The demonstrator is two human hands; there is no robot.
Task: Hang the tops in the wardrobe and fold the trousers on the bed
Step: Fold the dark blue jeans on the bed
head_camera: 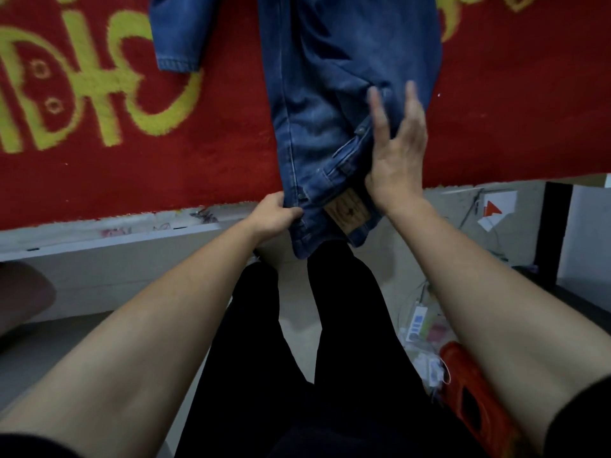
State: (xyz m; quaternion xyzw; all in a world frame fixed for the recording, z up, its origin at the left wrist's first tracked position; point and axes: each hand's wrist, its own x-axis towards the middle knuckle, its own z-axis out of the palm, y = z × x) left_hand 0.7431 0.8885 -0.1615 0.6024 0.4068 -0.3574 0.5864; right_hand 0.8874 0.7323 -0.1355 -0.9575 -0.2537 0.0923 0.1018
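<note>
Blue jeans lie folded lengthwise on the bed's red blanket, with the waistband and its tan leather patch hanging over the near edge. My left hand grips the left side of the waistband at the bed's edge. On the right side of the waist, my right hand rests with its fingers spread and straight, the fingertips lifted off the denim. One trouser leg end sticks out to the upper left.
The red blanket carries a yellow pattern. Below it is the white bed frame. My legs in black trousers stand against the bed. On the floor to the right lie plastic packets and an orange slipper. Dark furniture stands at right.
</note>
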